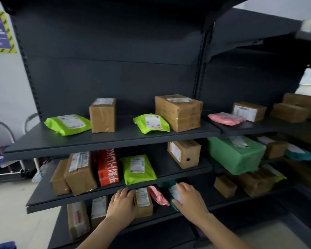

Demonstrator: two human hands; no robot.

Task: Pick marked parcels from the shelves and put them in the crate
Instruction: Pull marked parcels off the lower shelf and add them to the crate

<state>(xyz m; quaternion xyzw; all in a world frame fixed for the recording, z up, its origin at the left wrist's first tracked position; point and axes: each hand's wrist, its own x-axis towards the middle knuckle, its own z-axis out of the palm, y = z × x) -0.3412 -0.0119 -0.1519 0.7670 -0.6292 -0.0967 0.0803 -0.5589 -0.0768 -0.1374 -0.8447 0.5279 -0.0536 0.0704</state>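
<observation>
Teal plastic is what we're after down low: the teal mailer (174,194) stands on edge on the bottom shelf (212,197), tucked under the lip of the shelf above, its white label turned towards us. Its long axis runs back into the bay, so we judge it has to come straight out towards our body. Our right hand (190,200) is the one on it, fingers curled over the top edge and thumb along the lower front, pinching the near end. Just to the left, a pink mailer (158,195) leans between it and a small brown box (143,203). Our left hand (121,203) lies spread against that box's left face, fingers fairly straight, touching rather than gripping as far as we can see. So the right hand is nearer and owns the pull, while the left looks set to steady the neighbours. Whether this parcel bears a mark, we cannot tell. We see no crate from this angle.
</observation>
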